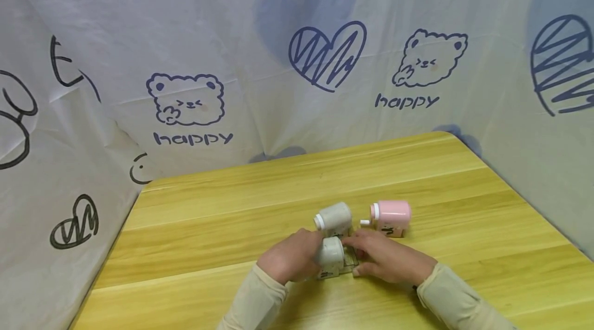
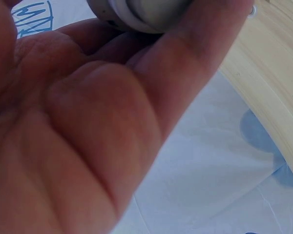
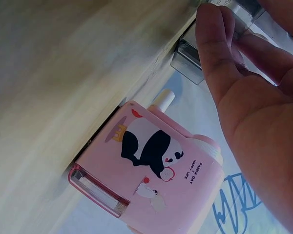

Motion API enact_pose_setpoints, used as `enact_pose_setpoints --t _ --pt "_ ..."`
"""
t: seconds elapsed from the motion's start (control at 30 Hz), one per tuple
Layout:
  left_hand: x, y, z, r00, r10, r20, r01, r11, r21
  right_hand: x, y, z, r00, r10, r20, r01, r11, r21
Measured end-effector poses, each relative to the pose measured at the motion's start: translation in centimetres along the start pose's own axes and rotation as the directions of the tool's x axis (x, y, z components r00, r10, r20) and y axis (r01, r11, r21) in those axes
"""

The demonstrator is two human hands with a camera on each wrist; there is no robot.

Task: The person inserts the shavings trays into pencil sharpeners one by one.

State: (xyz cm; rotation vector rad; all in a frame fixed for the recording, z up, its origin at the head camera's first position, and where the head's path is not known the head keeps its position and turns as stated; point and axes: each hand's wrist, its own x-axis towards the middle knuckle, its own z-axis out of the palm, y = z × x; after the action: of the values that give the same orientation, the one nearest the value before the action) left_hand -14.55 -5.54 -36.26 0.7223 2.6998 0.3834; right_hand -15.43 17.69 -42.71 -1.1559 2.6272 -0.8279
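A white crank pencil sharpener [image 1: 330,253] stands on the table with my left hand [image 1: 292,258] gripping its left side. In the left wrist view, part of a sharpener's rounded body [image 2: 146,12] shows above the palm of the left hand [image 2: 97,107]. A clear shavings drawer [image 1: 349,262] sticks out from the white sharpener's right side. My right hand [image 1: 387,258] pinches that drawer between thumb and fingers; in the right wrist view the fingers partly cover it. Just behind stands a greyish sharpener [image 1: 336,216], its lower part partly hidden by the hands.
A pink sharpener [image 1: 394,216] with a panda print [image 3: 154,146] and a white crank handle [image 1: 365,222] stands behind the right hand. The wooden table [image 1: 209,216] meets a white cloth [image 1: 250,62] with drawn bears and hearts at the back and sides.
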Motion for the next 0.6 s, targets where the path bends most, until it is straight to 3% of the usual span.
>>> enact_pose_setpoints --t 0.3,0.6 --pt "0.01 0.04 -0.01 1.000 0.005 -0.002 -0.005 1.000 0.004 0.08 -0.29 0.14 0.999 -0.002 -0.033 0.001 1.000 -0.014" --pt "-0.03 -0.01 0.18 1.000 -0.009 0.002 0.009 1.000 0.005 0.19 -0.61 0.28 1.000 0.026 -0.017 -0.025 0.999 0.035"
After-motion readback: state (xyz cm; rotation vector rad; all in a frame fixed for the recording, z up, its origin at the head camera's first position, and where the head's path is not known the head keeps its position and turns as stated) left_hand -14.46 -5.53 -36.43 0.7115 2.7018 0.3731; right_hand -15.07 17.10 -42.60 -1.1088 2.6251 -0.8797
